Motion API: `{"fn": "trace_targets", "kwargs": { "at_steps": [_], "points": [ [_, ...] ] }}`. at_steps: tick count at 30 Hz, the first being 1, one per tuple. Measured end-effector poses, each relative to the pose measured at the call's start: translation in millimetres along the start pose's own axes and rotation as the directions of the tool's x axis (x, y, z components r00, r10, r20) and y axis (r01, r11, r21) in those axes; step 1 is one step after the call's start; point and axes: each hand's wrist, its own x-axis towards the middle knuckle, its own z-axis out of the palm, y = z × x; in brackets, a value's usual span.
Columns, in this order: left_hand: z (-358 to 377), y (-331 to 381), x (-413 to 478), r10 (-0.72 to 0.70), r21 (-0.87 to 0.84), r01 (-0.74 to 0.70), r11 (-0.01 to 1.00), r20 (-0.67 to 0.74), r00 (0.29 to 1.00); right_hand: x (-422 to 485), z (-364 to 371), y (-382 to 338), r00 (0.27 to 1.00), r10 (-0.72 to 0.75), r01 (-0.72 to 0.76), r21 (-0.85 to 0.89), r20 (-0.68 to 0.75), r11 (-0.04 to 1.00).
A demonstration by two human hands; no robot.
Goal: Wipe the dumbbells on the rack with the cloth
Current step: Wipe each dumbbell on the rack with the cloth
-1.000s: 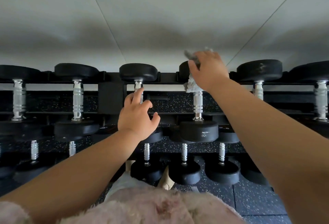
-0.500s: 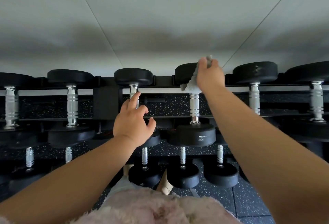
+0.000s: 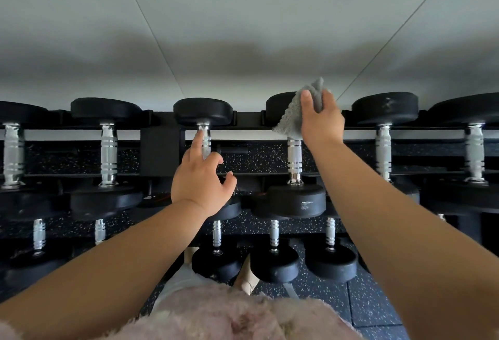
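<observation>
1. Right hand [image 3: 321, 120] has climbed w/ the cloth [image 3: 293, 118] since 1 s ago: then it sat lower over the far head and top of the handle, now the cloth is bunched higher on the far head of the dumbbell [image 3: 295, 161] it's wiping, one corner hanging over the handle top.
2. Left hand [image 3: 201, 180] has also gone farther: index finger now straight out and touching the chrome handle of the next dumbbell to the left [image 3: 204, 112]; earlier it was short of the handle.
3. Fingers: right thumb + fingers pinch the cloth, gripping it. Left fingers spread and relaxed, holding nothing.
4. Cloth is on the far row of the rack [image 3: 159, 150], right of centre; dumbbells fill the near rows too, not yet touched by it.
5. Risks, my read:
   - Cloth is held by a pinch only; a hard swipe round the head could pull it loose, dropping it behind the rack.
   - Only the far head is covered; handle + near head may get skipped.
   - Left finger on chrome may leave smudges.
</observation>
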Motion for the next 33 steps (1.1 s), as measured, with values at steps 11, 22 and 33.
{"fn": "trace_targets", "kwargs": {
  "at_steps": [11,22,33],
  "points": [
    [0.3,-0.6,0.6,-0.001,0.008,0.001,1.0,-0.004,1.0,21.6,12.9,-35.1,0.677,-0.512,0.705,-0.664,0.528,0.248],
    [4.4,-2.9,1.0,0.016,-0.007,-0.016,1.0,-0.028,0.999,29.3,-11.8,-20.0,0.897,-0.303,0.436,-0.541,0.322,0.719],
    [5.7,-1.9,0.2,0.025,0.011,-0.025,1.0,-0.026,0.999,19.8,33.9,-42.8,0.6,-0.549,0.741,-0.663,0.582,0.107]
  ]
}}
